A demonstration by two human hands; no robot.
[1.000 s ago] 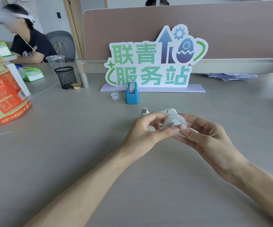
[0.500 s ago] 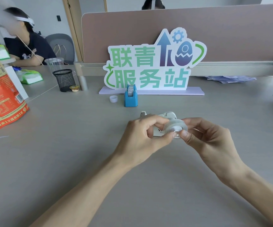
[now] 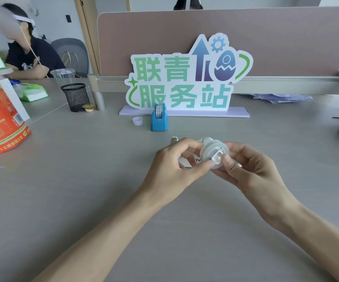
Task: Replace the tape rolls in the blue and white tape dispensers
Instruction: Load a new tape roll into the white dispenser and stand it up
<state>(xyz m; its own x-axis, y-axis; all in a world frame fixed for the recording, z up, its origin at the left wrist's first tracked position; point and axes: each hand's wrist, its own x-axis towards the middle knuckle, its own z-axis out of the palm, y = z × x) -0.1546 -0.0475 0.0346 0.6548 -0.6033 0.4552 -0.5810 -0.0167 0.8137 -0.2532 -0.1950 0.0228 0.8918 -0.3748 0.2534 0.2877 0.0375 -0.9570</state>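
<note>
Tape roll (image 3: 213, 152) turned hub-forward, both hands pinching, grey table (image 3: 83, 190)

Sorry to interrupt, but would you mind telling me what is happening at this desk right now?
A person is working on tape dispensers with bare hands. The left hand and the right hand together hold a tape roll on its white core just above the white tape dispenser, which is mostly hidden behind the fingers. The blue tape dispenser stands untouched further back, a roll showing in it, with a small empty tape core lying beside it on the desk.
</note>
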